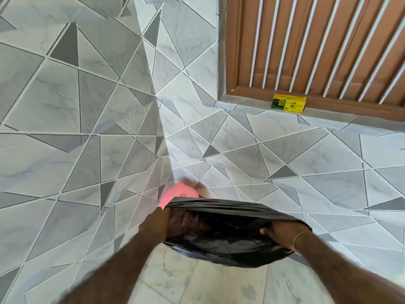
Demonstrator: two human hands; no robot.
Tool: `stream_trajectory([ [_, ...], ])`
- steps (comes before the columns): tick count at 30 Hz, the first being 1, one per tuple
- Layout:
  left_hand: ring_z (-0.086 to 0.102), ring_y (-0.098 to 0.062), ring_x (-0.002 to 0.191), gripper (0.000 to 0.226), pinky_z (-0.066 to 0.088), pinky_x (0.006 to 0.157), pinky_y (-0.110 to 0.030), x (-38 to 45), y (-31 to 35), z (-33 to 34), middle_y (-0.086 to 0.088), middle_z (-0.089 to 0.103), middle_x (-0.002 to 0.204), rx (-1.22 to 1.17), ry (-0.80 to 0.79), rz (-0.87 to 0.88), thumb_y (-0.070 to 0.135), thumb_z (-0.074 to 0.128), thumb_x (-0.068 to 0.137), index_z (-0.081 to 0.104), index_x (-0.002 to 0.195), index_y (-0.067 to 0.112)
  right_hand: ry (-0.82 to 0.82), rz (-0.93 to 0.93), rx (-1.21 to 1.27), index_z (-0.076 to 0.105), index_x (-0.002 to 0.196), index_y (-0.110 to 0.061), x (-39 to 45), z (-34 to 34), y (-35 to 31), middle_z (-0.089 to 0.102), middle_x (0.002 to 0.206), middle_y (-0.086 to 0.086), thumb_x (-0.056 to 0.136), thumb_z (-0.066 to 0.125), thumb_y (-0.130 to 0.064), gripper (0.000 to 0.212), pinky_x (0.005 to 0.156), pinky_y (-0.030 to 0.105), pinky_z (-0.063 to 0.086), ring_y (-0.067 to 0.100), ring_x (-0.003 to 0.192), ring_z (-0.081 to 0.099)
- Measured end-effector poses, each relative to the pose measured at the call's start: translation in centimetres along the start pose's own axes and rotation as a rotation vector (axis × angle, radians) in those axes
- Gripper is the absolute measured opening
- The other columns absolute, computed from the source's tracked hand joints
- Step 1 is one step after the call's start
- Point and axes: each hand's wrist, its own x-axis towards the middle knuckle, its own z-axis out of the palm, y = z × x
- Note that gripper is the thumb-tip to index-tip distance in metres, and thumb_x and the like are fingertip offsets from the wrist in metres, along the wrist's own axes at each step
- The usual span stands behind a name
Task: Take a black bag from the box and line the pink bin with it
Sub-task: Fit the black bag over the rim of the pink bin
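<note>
I hold a black bag (228,240) stretched open between both hands, low in the head view. My left hand (168,220) grips the bag's left rim with its fingers inside the mouth. My right hand (282,234) grips the right rim. The pink bin (179,195) stands in the tiled corner just beyond the bag; only its upper part shows above the bag's far edge. The yellow box (288,103) lies on the ledge under the brown door, far right.
Grey geometric tiled walls (76,128) meet in a corner behind the bin. A brown door with white bars (317,44) stands at upper right. Pale floor tiles (186,281) lie under my arms.
</note>
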Motion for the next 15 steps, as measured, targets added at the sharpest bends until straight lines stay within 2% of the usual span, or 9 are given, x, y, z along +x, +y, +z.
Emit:
stream_trajectory([
  [2, 0.055, -0.029, 0.119, 0.043, 0.045, 0.1, -0.036, -0.2, 0.3, -0.2, -0.011, 0.051, 0.131, -0.008, -0.024, 0.03, 0.029, 0.048, 0.093, 0.041, 0.133, 0.014, 0.034, 0.035, 0.0, 0.051, 0.132, -0.031, 0.2, 0.2, -0.1, 0.058, 0.137, -0.001, 0.089, 0.035, -0.062, 0.056, 0.106, 0.035, 0.04, 0.021, 0.125, 0.054],
  [4, 0.053, -0.028, 0.123, 0.044, 0.04, 0.098, -0.027, -0.4, 1.1, -0.7, -0.011, 0.05, 0.133, -0.074, -0.019, 0.063, 0.027, 0.046, 0.096, 0.039, 0.137, 0.013, 0.038, 0.071, 0.016, 0.05, 0.134, -0.031, 0.4, 0.4, -0.3, 0.055, 0.14, -0.001, 0.092, 0.032, -0.058, 0.053, 0.109, 0.036, 0.037, 0.021, 0.129, 0.051],
  [6, 0.052, -0.031, 0.123, 0.041, 0.042, 0.079, -0.005, 0.5, 1.2, -1.2, -0.016, 0.051, 0.133, -0.152, -0.04, 0.07, 0.019, 0.044, 0.099, 0.04, 0.139, 0.007, 0.057, 0.096, 0.0, 0.052, 0.132, -0.029, 0.8, 0.3, -0.8, 0.055, 0.141, 0.001, 0.094, 0.036, -0.049, 0.046, 0.11, 0.033, 0.036, 0.021, 0.13, 0.05],
  [7, 0.052, -0.036, 0.123, 0.041, 0.038, 0.066, 0.003, 1.0, 1.0, -1.4, -0.021, 0.051, 0.133, -0.192, -0.072, 0.063, 0.014, 0.041, 0.1, 0.04, 0.139, 0.002, 0.064, 0.099, 0.0, 0.054, 0.13, -0.027, 1.0, 0.1, -1.1, 0.056, 0.139, 0.002, 0.094, 0.04, -0.042, 0.042, 0.109, 0.031, 0.036, 0.02, 0.128, 0.051],
  [8, 0.052, -0.039, 0.121, 0.041, 0.036, 0.061, 0.004, 1.9, 0.4, -1.7, -0.026, 0.052, 0.132, -0.215, -0.061, 0.062, 0.011, 0.041, 0.1, 0.039, 0.139, 0.0, 0.079, 0.106, 0.017, 0.056, 0.128, -0.025, 1.5, -0.1, -1.3, 0.058, 0.137, 0.002, 0.093, 0.042, -0.036, 0.039, 0.108, 0.029, 0.037, 0.02, 0.126, 0.052],
  [9, 0.055, -0.039, 0.117, 0.042, 0.038, 0.065, 0.002, 3.2, -0.6, -1.8, -0.027, 0.055, 0.128, -0.231, -0.019, 0.044, 0.012, 0.044, 0.098, 0.04, 0.139, 0.001, 0.089, 0.124, 0.042, 0.056, 0.127, -0.023, 2.1, -0.6, -1.9, 0.058, 0.136, 0.003, 0.094, 0.042, -0.032, 0.037, 0.107, 0.027, 0.036, 0.019, 0.126, 0.052],
  [11, 0.06, -0.036, 0.11, 0.048, 0.047, 0.085, -0.023, 5.4, -2.1, -3.0, -0.021, 0.062, 0.12, -0.256, 0.027, 0.028, 0.017, 0.053, 0.091, 0.043, 0.137, 0.007, 0.093, 0.16, 0.103, 0.05, 0.134, -0.019, 3.6, -2.3, -3.2, 0.051, 0.144, 0.004, 0.098, 0.037, -0.028, 0.04, 0.112, 0.026, 0.03, 0.017, 0.133, 0.045],
  [12, 0.062, -0.036, 0.109, 0.05, 0.047, 0.088, -0.031, 6.4, -2.8, -3.8, -0.02, 0.064, 0.119, -0.27, 0.051, 0.03, 0.018, 0.056, 0.088, 0.044, 0.136, 0.008, 0.09, 0.183, 0.152, 0.046, 0.138, -0.017, 4.5, -3.1, -3.9, 0.046, 0.148, 0.005, 0.099, 0.033, -0.026, 0.042, 0.115, 0.027, 0.026, 0.017, 0.137, 0.041],
  [15, 0.06, -0.039, 0.115, 0.057, 0.047, 0.097, -0.038, 10.0, -4.8, -7.2, -0.021, 0.063, 0.126, -0.418, 0.144, 0.029, 0.021, 0.057, 0.086, 0.041, 0.139, 0.01, 0.156, 0.206, 0.225, 0.054, 0.132, -0.013, 7.7, -5.7, -6.5, 0.053, 0.141, 0.011, 0.096, 0.038, -0.027, 0.042, 0.112, 0.033, 0.034, 0.023, 0.13, 0.049],
])
